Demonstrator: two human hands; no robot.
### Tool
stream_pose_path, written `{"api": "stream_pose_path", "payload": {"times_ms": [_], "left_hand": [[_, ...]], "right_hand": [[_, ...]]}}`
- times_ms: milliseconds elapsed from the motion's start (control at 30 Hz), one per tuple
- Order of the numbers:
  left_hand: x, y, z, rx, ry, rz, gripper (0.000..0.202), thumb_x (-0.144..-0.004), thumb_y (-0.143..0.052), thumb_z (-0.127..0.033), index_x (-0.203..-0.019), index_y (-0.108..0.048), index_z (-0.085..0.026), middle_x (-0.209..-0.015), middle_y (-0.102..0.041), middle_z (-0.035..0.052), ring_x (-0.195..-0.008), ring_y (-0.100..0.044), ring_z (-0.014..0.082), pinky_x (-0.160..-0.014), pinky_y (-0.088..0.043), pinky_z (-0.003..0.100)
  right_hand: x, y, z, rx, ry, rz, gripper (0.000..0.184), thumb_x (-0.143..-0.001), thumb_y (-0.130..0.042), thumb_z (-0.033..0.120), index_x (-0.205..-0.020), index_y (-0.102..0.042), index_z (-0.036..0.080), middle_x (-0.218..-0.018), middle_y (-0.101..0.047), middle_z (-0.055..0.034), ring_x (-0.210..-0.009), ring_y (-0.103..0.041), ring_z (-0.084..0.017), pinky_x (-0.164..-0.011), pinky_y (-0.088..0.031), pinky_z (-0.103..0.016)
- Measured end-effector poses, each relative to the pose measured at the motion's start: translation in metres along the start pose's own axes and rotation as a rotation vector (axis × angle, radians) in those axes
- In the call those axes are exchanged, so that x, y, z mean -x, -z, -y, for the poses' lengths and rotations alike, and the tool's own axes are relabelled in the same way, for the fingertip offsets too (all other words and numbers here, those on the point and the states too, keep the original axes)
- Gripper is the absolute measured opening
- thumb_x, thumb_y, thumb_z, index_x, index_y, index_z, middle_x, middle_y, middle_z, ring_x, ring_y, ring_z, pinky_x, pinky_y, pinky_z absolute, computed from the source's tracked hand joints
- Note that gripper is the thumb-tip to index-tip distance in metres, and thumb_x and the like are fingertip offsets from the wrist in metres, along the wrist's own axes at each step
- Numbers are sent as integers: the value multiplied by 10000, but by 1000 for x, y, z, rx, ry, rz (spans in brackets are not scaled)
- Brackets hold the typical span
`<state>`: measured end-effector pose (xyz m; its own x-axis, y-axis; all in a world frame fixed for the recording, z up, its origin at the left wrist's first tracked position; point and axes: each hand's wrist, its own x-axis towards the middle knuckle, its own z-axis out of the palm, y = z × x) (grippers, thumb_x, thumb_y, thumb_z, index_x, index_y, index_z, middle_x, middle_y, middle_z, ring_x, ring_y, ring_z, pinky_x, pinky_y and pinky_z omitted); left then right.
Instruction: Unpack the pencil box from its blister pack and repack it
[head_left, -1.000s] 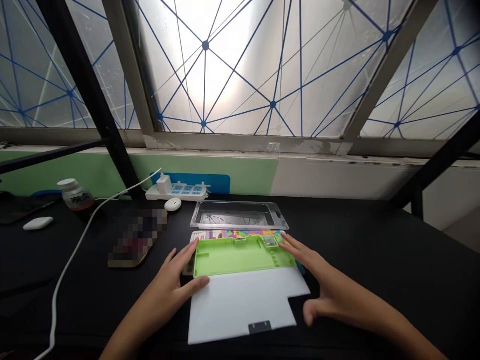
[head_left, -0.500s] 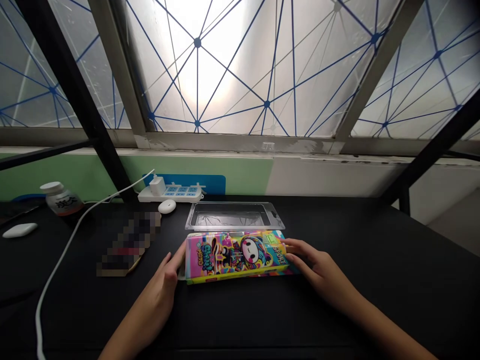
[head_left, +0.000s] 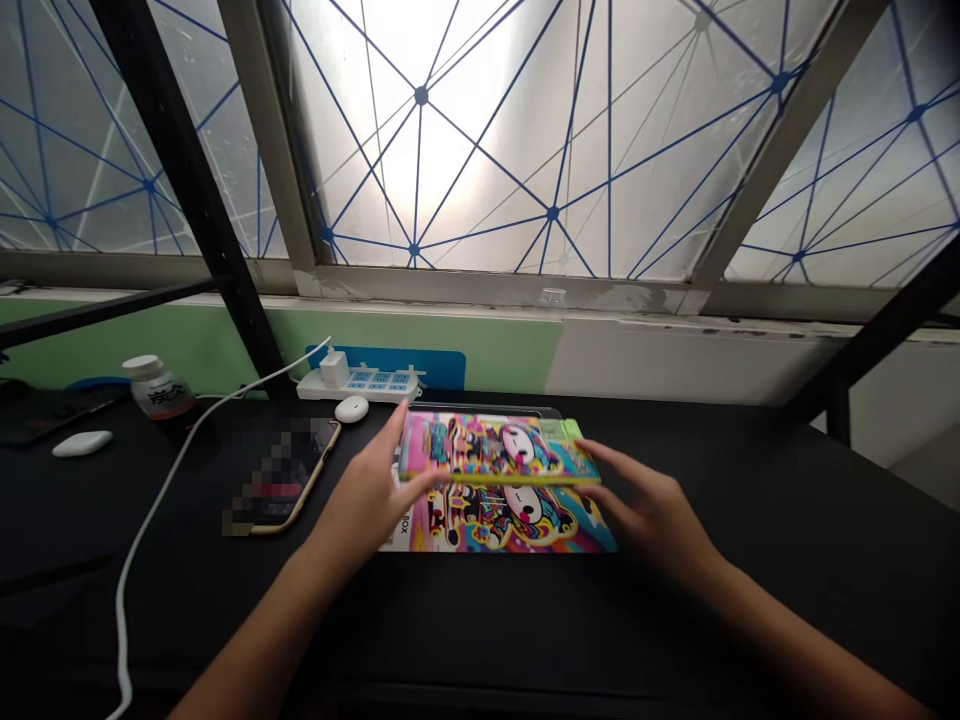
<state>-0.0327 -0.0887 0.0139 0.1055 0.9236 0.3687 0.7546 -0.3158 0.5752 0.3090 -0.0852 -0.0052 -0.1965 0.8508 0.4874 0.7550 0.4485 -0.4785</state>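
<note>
A colourful cartoon-printed pencil case (head_left: pixel 491 448) is lifted off the black table (head_left: pixel 750 560). My left hand (head_left: pixel 367 495) is closed on its left end, thumb under and fingers on top. My right hand (head_left: pixel 649 510) reaches toward its right end with fingers spread, touching or nearly touching it. Under the case lies a flat printed card (head_left: pixel 510 525) with the same cartoon picture. A clear plastic tray (head_left: pixel 525 411) shows only as a thin edge behind the case.
A phone (head_left: pixel 289 475) lies left of my left hand. Behind it are a white power strip (head_left: pixel 360 382) with a charger and cable (head_left: pixel 161 500), a white earbud case (head_left: pixel 351 408), a bottle (head_left: pixel 159 393) and another white case (head_left: pixel 82 443) at far left.
The case was shut, then raised off the table and moved back over the clear tray, which uncovered the printed card beneath it. Both hands went up and back with it.
</note>
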Motion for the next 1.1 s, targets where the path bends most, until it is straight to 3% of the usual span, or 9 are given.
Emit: {"api": "stream_pose_path", "payload": {"times_ms": [167,367,500,567,667,767,900,1000,1100], "left_hand": [[-62,-14,14,-156,-74,3,783,-945,-512,-589,-1511,-352,-73,-1551,-410,196,-1458,-339,318,-1168,-310,422],[-53,-37,37,-277,-11,164,651,-988,-392,-583,-1441,-473,-122,-1556,-391,208,-1469,-284,390,-1131,-299,576],[-46,-38,23,-342,-37,155,651,-1007,-328,-586,-1456,-459,-133,-1594,-311,207,-1506,-164,389,-1141,-135,686],[-51,-41,10,-382,-109,118,659,-1016,-296,-586,-1486,-423,-141,-1617,-269,186,-1518,-140,357,-1161,-146,646],[-62,-53,-7,-395,-175,153,675,-1025,-234,-584,-1519,-374,-145,-1636,-234,161,-1520,-148,333,-1171,-228,563],[-73,-69,-13,-380,-190,274,692,-1014,-238,-601,-1521,-377,-150,-1618,-284,160,-1506,-187,367,-1147,-264,591],[-80,-77,-1,-366,-221,347,664,-1001,-286,-603,-1505,-421,-193,-1599,-334,131,-1492,-230,379,-1144,-234,629],[-80,-70,13,-365,-211,347,654,-1002,-277,-596,-1516,-408,-213,-1614,-306,102,-1497,-230,355,-1161,-213,606],[-76,-60,26,-375,-190,327,659,-1007,-247,-598,-1528,-387,-221,-1625,-277,82,-1506,-210,334,-1173,-189,595]], "right_hand": [[-53,-22,-10,68,26,-8,478,-945,-544,464,-1316,-633,176,-1259,-702,-133,-1114,-682,-325,-929,-571,-480],[-53,-47,-29,126,163,136,389,-978,-501,418,-1208,-708,184,-1417,-585,-149,-1348,-502,-326,-1102,-420,-531],[-39,-47,-19,337,216,174,511,-985,-503,449,-1393,-548,144,-1573,-347,-227,-1437,-356,-372,-1096,-358,-627],[-34,-47,-6,362,296,150,497,-989,-511,422,-1398,-526,140,-1583,-322,-240,-1446,-343,-360,-1107,-340,-618],[-28,-48,15,268,513,194,394,-1003,-492,372,-1309,-589,143,-1511,-449,-228,-1413,-405,-312,-1109,-369,-528],[-23,-49,30,149,621,396,400,-999,-495,431,-1277,-621,173,-1421,-558,-186,-1338,-493,-287,-1073,-414,-463],[-20,-44,39,101,460,701,643,-954,-513,580,-1509,-407,270,-1591,-365,-124,-1438,-360,-328,-1124,-335,-524],[-21,-41,39,83,379,805,776,-934,-523,610,-1581,-225,301,-1647,-230,-102,-1483,-253,-355,-1172,-210,-582],[-22,-42,38,95,296,735,712,-925,-541,607,-1525,-362,269,-1573,-387,-127,-1398,-390,-359,-1122,-307,-545]]}}
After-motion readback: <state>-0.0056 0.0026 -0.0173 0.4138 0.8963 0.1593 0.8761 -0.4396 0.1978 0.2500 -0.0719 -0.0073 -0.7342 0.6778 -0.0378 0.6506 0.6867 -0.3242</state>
